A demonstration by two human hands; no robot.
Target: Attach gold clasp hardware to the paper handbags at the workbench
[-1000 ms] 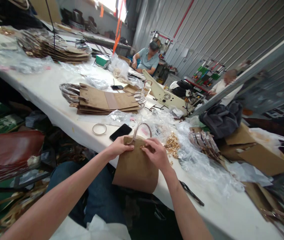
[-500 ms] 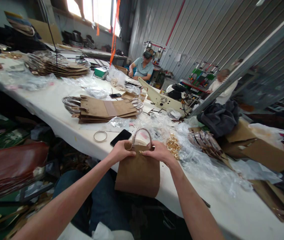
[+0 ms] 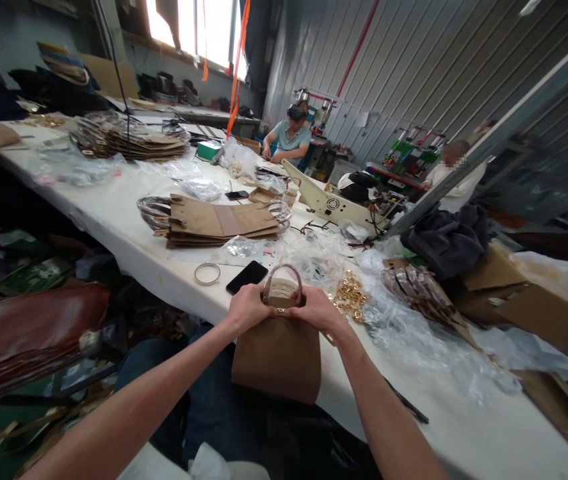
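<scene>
A brown handbag panel [image 3: 278, 360] with a looped handle [image 3: 284, 270] hangs over the table's front edge. My left hand [image 3: 250, 309] grips its upper left edge, thumb pointing inward. On the upper right edge, my right hand [image 3: 317, 309] is closed in the same way. Between the two thumbs sits a small gold clasp [image 3: 281, 311] at the top of the panel. Just behind it, a pale round roll [image 3: 283, 288] shows through the handle loop. The fingers behind the panel are hidden.
A black phone [image 3: 247, 277] and a ring-shaped tape roll [image 3: 207, 273] lie left of the bag. Gold hardware pieces [image 3: 351, 297] are heaped to the right, beside crumpled plastic [image 3: 424, 347]. A stack of brown panels [image 3: 224, 223] stands farther back. Co-workers [image 3: 289, 140] sit beyond the table.
The top of the panel has tilted or folded away, and the clasp now sits at its upper edge. Both hands have drawn a little closer together. The view has shifted slightly.
</scene>
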